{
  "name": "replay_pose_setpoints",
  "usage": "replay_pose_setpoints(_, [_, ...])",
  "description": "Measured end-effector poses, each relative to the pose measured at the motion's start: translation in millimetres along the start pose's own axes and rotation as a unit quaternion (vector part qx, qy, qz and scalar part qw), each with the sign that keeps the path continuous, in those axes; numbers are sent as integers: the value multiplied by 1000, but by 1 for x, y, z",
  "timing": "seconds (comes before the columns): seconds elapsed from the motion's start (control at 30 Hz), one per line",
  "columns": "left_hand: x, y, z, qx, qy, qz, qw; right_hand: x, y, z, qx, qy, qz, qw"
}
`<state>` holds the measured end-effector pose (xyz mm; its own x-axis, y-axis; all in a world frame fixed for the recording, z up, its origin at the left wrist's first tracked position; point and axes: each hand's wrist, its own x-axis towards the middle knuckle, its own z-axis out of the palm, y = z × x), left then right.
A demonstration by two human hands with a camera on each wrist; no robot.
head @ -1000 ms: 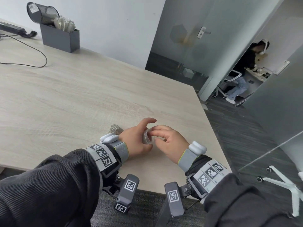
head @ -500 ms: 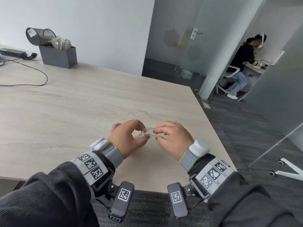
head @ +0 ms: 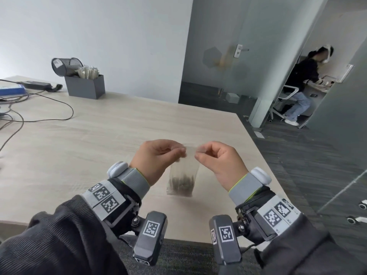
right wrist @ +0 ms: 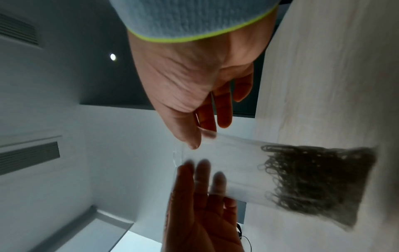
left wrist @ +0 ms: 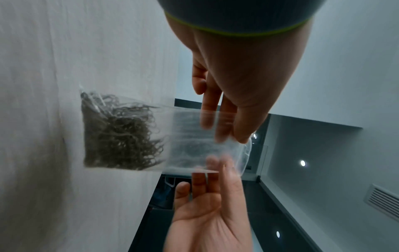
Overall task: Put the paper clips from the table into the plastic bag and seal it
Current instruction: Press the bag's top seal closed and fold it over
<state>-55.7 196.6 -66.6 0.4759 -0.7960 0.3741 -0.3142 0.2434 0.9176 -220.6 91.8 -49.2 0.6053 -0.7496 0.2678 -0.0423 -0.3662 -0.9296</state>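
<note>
A small clear plastic bag (head: 183,171) hangs upright above the wooden table (head: 79,147). A heap of dark paper clips (head: 181,182) lies in its bottom. My left hand (head: 183,152) pinches the bag's top edge at the left corner, and my right hand (head: 198,153) pinches it at the right corner. In the left wrist view the left hand (left wrist: 228,134) grips the bag (left wrist: 194,143) above the paper clips (left wrist: 121,133), opposite the right hand (left wrist: 215,163). The right wrist view shows the right hand (right wrist: 198,141), the bag (right wrist: 235,163), the paper clips (right wrist: 313,179) and the left hand (right wrist: 200,168).
A grey box (head: 85,87) with a tipped mesh cup (head: 66,66) stands at the back left. Black cables (head: 49,108) trail over the table's left side. The table's right edge (head: 258,147) drops to carpet. A person (head: 303,82) sits beyond the glass door.
Both hands have risen from the table, lifting the bag. It was bunched low between the fingers and now hangs straight down by its top edge. The head view has tilted up.
</note>
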Motion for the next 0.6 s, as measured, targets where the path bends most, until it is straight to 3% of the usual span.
replay_pose_setpoints(0.27, [-5, 2, 5, -82, -51, -85, 992, -15, 4, 16, 68, 18, 14, 997])
replay_pose_setpoints(0.6, [-6, 5, 14, -90, -40, -103, 990, -23, 3, 15, 104, 69, 8, 992])
